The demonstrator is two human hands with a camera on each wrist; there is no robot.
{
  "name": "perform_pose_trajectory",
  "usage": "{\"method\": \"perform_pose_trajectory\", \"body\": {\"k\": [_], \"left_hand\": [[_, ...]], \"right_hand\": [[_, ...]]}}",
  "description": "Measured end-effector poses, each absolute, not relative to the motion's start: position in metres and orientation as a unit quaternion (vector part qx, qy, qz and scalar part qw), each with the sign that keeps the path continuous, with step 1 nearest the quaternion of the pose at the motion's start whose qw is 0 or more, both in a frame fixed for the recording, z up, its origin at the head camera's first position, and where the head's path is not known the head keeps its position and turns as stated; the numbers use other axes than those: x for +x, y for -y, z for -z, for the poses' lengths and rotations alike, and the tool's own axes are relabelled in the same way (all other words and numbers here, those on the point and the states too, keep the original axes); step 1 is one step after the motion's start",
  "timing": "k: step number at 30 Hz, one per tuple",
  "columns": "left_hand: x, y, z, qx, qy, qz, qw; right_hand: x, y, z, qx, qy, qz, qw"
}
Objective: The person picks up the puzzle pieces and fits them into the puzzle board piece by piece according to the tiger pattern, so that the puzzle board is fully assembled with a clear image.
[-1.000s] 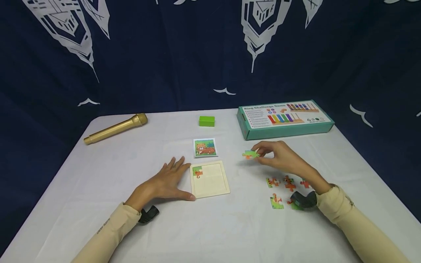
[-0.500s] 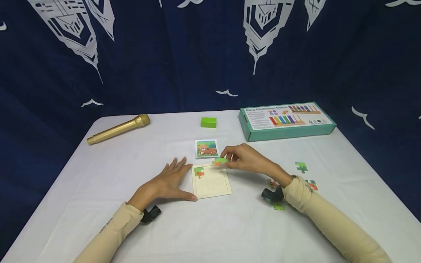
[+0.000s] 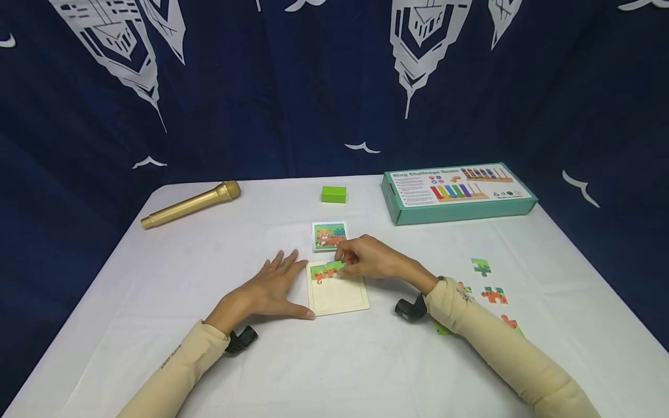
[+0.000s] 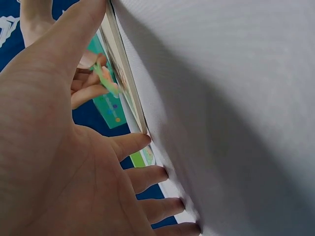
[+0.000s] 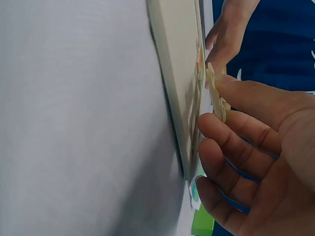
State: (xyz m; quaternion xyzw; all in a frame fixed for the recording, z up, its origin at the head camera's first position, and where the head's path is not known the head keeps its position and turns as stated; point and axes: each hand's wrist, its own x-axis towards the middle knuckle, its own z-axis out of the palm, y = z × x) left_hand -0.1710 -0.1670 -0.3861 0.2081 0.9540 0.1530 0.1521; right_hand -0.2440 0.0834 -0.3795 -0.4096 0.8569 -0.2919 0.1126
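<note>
A pale wooden puzzle board (image 3: 340,299) lies flat in the middle of the table, with one jigsaw piece (image 3: 317,274) in its upper left corner. My left hand (image 3: 266,290) spreads along the board's left side, thumb at the lower corner and index finger at the upper. Over the board's top edge my right hand (image 3: 373,258) pinches a green and orange jigsaw piece (image 5: 215,93) between thumb and fingers. That piece is tilted beside the corner piece; in the right wrist view it stands a little off the board. Just behind the board lies a tiger picture card (image 3: 329,235).
Several loose jigsaw pieces (image 3: 494,295) lie at the right, some hidden under the right forearm. At the back are a green block (image 3: 333,194), a teal game box (image 3: 460,194) and a gold microphone (image 3: 190,205). A dark patterned curtain (image 3: 282,93) hangs behind the table.
My right hand has carried the pinched jigsaw piece leftward from the table's right side, then down over the board next to the corner piece. My left hand has stayed at the board's left side.
</note>
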Motion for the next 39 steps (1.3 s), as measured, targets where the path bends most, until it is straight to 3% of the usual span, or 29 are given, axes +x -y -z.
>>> {"method": "perform_pose_trajectory", "body": {"k": [39], "left_hand": [[-0.1713, 0.1657, 0.3850, 0.210, -0.953, -0.154, 0.157]], "right_hand": [[-0.2427, -0.0766, 0.3853, -0.402, -0.876, 0.243, 0.112]]}}
